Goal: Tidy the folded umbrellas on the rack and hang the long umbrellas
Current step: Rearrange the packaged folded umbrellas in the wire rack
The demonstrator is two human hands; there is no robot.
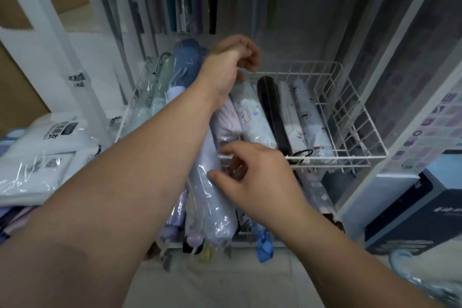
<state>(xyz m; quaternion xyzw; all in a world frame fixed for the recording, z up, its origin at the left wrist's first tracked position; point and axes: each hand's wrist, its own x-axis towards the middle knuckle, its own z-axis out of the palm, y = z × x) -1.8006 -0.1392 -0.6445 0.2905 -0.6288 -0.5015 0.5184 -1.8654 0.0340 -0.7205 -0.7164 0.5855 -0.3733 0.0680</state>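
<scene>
Your left hand [231, 65] reaches in from the lower left to the centre of the frame, and its curled fingers close over the far end of the pale printed umbrella [252, 115], right at the back rim of the white wire basket [350, 157]. Your right hand [255, 175] comes in from the lower right and sits at the basket's front rim. Its thumb touches the clear wrap of the pale lilac umbrella [212, 197] and its fingers curl over crinkled plastic just beside the pink-striped umbrella [226, 120]. You cannot tell whether that grip is closed on anything. The lilac umbrella lies slanted, passing under your left forearm and sticking out over the front rim toward the bottom of the frame. To the right of the printed one, the black umbrella [272, 112] and two white patterned umbrellas [306, 115] lie side by side along the basket, touching one another. Left of your wrist, the blue umbrella [187, 62] and a mint-green umbrella [162, 85] rest against the basket's left side. The long umbrellas [175, 7] hang in a row across the top centre. More wrapped umbrellas [175, 217] show on a lower level, bottom centre. White packaged goods [42, 155] are stacked at middle left, and a dark box [410, 210] stands at lower right.
</scene>
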